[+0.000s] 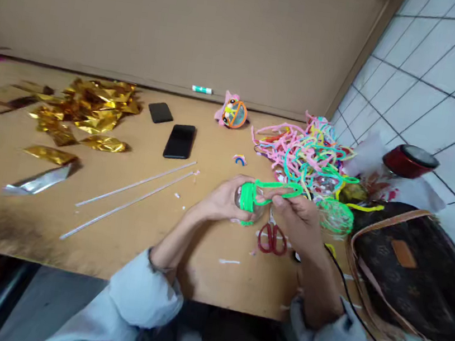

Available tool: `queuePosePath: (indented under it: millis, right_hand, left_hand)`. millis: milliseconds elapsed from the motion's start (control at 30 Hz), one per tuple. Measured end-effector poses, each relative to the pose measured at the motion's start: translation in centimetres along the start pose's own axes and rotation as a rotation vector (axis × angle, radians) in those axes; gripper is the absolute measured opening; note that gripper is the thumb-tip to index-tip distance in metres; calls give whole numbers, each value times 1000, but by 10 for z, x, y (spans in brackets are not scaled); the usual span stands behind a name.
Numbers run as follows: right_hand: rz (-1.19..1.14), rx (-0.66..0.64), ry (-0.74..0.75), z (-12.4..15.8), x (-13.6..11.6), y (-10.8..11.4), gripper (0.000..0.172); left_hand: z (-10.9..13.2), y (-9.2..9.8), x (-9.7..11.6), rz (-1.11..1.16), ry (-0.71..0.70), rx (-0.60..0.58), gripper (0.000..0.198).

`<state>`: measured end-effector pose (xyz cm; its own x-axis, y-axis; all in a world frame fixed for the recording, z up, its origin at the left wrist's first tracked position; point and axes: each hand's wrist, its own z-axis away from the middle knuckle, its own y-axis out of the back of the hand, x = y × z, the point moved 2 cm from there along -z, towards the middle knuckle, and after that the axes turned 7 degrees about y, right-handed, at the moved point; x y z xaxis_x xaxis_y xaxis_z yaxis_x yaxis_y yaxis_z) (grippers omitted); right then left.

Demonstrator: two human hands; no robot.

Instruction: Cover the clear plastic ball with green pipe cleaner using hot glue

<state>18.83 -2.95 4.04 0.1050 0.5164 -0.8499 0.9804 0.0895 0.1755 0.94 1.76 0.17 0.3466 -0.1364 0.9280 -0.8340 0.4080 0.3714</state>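
My left hand is closed around a small clear round object partly wrapped in bright green pipe cleaner. A loop of the same green pipe cleaner stretches to the right, and my right hand pinches it between thumb and fingers. Fingers hide much of the clear object, so its exact kind is unclear. Just below the hands lie red-handled scissors, their blades partly covered. A tangled heap of pink, turquoise and yellow pipe cleaners lies beyond my right hand.
Gold foil wrappers are strewn at the left. Two thin white sticks, a black phone, a dark flat pad, a glue stick and a decorated pink figure lie around. A brown handbag and black cable border the right.
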Motion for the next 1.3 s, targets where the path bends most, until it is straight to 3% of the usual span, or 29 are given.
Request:
queuePosePath:
  millis: [200, 367, 533, 700, 933, 1300]
  right_hand:
    - [-14, -2, -37, 0, 4, -2, 25]
    - [-23, 47, -36, 0, 8, -3, 24]
    - [-55, 68, -28, 0, 9, -6, 24]
    - [-103, 87, -78, 0, 10, -10, 29]
    - [-184, 113, -124, 1, 14, -10, 25]
    - [-231, 60, -142, 2, 19, -7, 26]
  left_hand:
    - [1, -1, -6, 34, 6, 12, 80]
    - [3, 0, -8, 40, -19, 8, 69]
    - [4, 1, -9, 17, -14, 0, 71]
    - [4, 2, -5, -4, -29, -2, 66]
    - [4, 2, -2, -1, -43, -19, 58]
    - [4, 3, -6, 2, -24, -22, 58]
